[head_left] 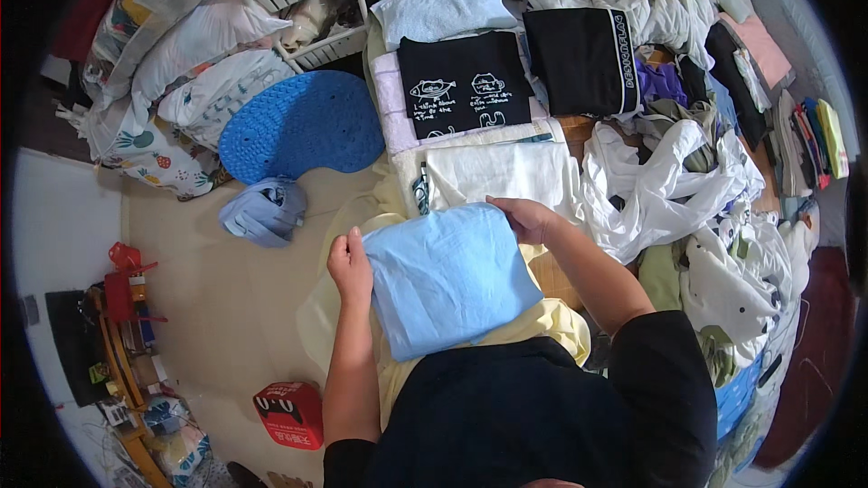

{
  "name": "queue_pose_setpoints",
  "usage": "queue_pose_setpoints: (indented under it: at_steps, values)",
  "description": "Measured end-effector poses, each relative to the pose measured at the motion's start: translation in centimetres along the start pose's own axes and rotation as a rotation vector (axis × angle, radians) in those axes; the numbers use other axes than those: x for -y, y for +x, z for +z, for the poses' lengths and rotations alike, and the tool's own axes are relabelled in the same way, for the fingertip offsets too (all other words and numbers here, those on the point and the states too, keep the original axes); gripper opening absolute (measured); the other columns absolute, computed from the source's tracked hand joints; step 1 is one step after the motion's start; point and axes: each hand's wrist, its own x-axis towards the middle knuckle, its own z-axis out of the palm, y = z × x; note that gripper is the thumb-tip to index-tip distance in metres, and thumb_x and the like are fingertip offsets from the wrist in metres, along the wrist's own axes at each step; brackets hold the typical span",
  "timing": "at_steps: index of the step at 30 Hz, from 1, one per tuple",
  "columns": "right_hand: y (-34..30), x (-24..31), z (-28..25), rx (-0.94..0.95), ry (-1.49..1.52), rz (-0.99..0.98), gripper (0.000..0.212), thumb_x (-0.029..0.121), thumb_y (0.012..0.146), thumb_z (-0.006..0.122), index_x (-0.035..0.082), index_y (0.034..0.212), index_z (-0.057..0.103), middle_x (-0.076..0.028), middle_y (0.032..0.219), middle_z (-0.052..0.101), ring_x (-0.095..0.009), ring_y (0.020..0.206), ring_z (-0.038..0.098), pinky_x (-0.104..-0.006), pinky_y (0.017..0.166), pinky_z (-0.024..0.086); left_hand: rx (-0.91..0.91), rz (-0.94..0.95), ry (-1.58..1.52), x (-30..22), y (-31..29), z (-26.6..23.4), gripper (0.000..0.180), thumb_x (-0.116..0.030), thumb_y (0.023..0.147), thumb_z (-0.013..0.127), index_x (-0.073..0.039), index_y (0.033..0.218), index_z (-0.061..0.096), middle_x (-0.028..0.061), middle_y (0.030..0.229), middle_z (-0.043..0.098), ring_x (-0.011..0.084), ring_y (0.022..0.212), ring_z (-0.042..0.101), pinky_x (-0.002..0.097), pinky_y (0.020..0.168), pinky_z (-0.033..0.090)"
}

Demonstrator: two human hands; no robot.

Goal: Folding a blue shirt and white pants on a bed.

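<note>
A light blue cloth point(452, 276), folded into a rough rectangle, lies in front of my body over pale yellow fabric point(556, 325). My left hand point(350, 262) grips its upper left corner, thumb up. At the upper right corner my right hand point(524, 219) pinches the edge. Just beyond the cloth is a folded white cloth point(502, 172) with a dark patterned strip at its left edge. Behind that lies a folded black cloth point(466, 81) with white line drawings. A second folded black cloth point(579, 61) with a light band sits to its right.
A blue oval mat point(303, 126) and a bunched grey-blue cloth point(264, 211) lie on the left. Loose white clothing point(674, 181) is heaped at the right. A white plastic basket point(303, 0) stands at the back, near stuffed bags point(208, 45). A red box point(289, 416) sits at lower left.
</note>
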Motion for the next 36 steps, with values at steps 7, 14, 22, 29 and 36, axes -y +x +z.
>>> queue_pose_setpoints:
  at_steps: [7,14,22,29,36]
  values:
    - [-0.1,0.2,1.5,0.140,0.273,-0.017,0.035,0.034,0.096,0.051,0.004,0.111,0.063,-0.006,0.096,0.068,-0.014,0.081,0.065,-0.0291,0.071,0.053,0.006,-0.013,-0.068,0.2,-0.4,-0.3,0.041,-0.022,0.096,0.055,-0.003,0.064,0.039,-0.0032,0.059,0.036,0.0072,0.060,0.032,0.0282,0.052,0.031]
    - [2.0,0.7,0.6,-0.050,-0.327,-0.299,0.022,0.016,0.090,0.059,0.002,0.105,0.066,-0.004,0.078,0.065,-0.012,0.061,0.058,-0.0255,0.058,0.048,0.029,-0.063,-0.120,0.5,-0.3,-0.6,0.040,-0.021,0.096,0.056,-0.003,0.064,0.039,-0.0039,0.060,0.037,0.0065,0.059,0.032,0.0265,0.051,0.030]
    - [0.9,2.7,0.9,-0.148,-0.949,-0.915,0.022,0.004,0.080,0.066,0.007,0.102,0.070,-0.009,0.089,0.065,-0.022,0.086,0.064,-0.0317,0.078,0.051,0.077,-0.053,-0.134,0.9,0.1,-0.8,0.039,-0.021,0.097,0.056,-0.003,0.065,0.040,-0.0034,0.061,0.038,0.0063,0.059,0.033,0.0260,0.051,0.031]
    - [0.6,3.7,0.4,0.024,-1.043,-0.949,0.021,0.003,0.081,0.066,0.006,0.101,0.070,-0.011,0.092,0.066,-0.025,0.086,0.064,-0.0324,0.077,0.051,0.089,-0.152,-0.142,0.7,0.1,-0.8,0.038,-0.021,0.097,0.055,-0.003,0.066,0.042,-0.0037,0.061,0.038,0.0062,0.059,0.033,0.0258,0.052,0.031]
    - [0.8,3.0,0.3,-0.106,-1.169,-1.127,0.012,0.003,0.081,0.064,0.002,0.093,0.067,-0.013,0.090,0.065,-0.030,0.082,0.064,-0.0354,0.073,0.052,0.084,-0.185,-0.165,0.8,0.3,-0.5,0.037,-0.020,0.097,0.055,-0.003,0.066,0.044,-0.0043,0.061,0.039,0.0057,0.059,0.033,0.0254,0.051,0.031]
